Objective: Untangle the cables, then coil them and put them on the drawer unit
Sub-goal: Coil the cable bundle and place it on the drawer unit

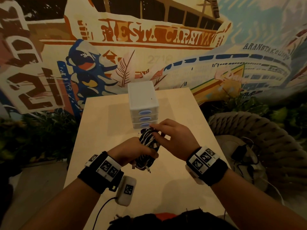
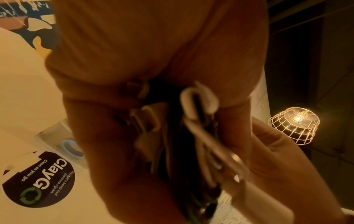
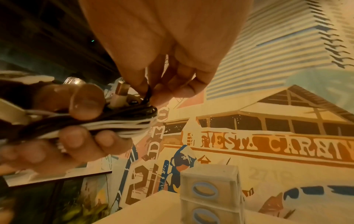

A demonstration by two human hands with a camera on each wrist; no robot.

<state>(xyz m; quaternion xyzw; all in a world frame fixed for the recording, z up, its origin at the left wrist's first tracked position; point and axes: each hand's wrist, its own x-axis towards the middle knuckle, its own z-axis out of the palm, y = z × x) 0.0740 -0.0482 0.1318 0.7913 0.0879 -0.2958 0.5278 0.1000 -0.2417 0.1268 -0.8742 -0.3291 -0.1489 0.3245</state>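
A bundle of black and white cables (image 1: 148,147) hangs above the table, just in front of the white drawer unit (image 1: 142,103). My left hand (image 1: 132,151) grips the bundle's lower part, fingers wrapped round it (image 3: 80,136). My right hand (image 1: 167,135) pinches a black strand at the bundle's top end (image 3: 148,92). Plug ends stick out below the left fist (image 1: 146,168) and show close up in the left wrist view (image 2: 199,104). The drawer unit has three drawers with blue oval handles (image 3: 205,189), and its top is bare.
The light wooden table (image 1: 174,188) runs from me to the mural wall. A white device with a marker and a black lead (image 1: 126,191) hangs below my left wrist. A thick rope coil (image 1: 259,130) and loose cables lie to the right of the table. A caged lamp (image 2: 295,122) glows.
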